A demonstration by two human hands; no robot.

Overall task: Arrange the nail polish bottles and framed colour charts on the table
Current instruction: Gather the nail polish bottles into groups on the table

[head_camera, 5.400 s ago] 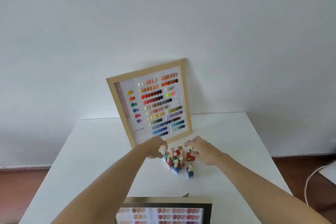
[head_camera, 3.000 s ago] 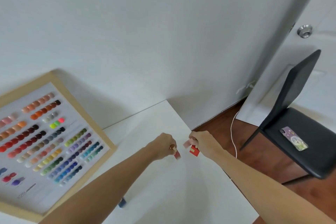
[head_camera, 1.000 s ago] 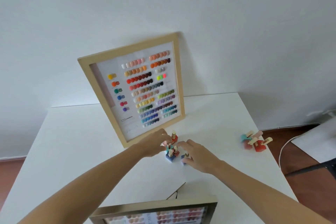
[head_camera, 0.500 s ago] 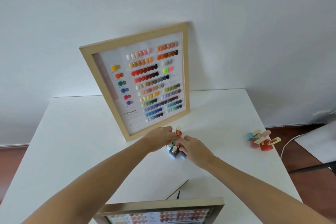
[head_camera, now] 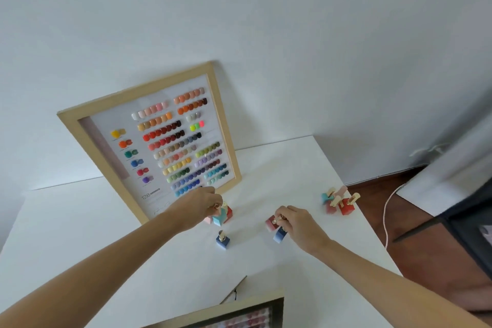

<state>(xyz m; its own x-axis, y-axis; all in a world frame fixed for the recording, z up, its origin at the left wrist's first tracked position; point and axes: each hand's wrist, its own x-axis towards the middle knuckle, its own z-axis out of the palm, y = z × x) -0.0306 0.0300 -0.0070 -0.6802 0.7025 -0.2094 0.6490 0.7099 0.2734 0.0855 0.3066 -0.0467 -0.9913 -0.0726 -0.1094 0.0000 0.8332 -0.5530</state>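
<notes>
While the right hand (head_camera: 298,226) pinches a pink bottle (head_camera: 271,222) and a blue bottle (head_camera: 279,235) by their caps, left fingers (head_camera: 213,201) close on a teal bottle (head_camera: 220,217). Risk: two bottles per pinch may slip, toppling the navy bottle (head_camera: 222,239) between the hands on the worktop (head_camera: 279,168).

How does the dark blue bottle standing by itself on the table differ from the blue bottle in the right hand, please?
The lone dark blue bottle stands upright on the table, untouched; the blue bottle hangs tilted from the right hand, gripped at its cap beside a pink-red bottle. The lone one's gold cap shows fully; the held one's is hidden by fingers. Both are square, blue, fading paler toward the base.
</notes>
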